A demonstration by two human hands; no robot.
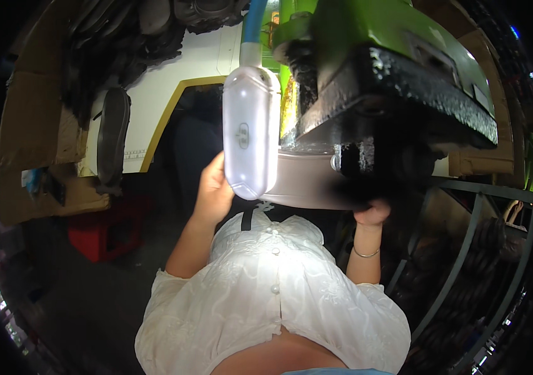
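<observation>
A white oval lamp (pixel 251 134) on a blue arm stands in front of a green and black machine (pixel 398 75). Behind the lamp, a smooth grey-brown curved surface (pixel 310 181) stretches to the right under the machine; whether it is a worktop or a loose piece, I cannot tell. My left hand (pixel 214 182) reaches up beside the lamp's lower left edge, its fingers mostly hidden behind it. My right hand (pixel 373 212), with a thin bracelet at the wrist, is curled at the right end of that surface. Dark shadow covers its fingertips and whatever they hold.
A white table (pixel 135 125) with a yellow edge lies left, bearing a dark shoe sole (pixel 114 137) and a heap of dark soles (pixel 122 44). Cardboard (pixel 35 106) borders it. A red stool (pixel 104 231) stands below; a metal rack (pixel 467 250) is on the right.
</observation>
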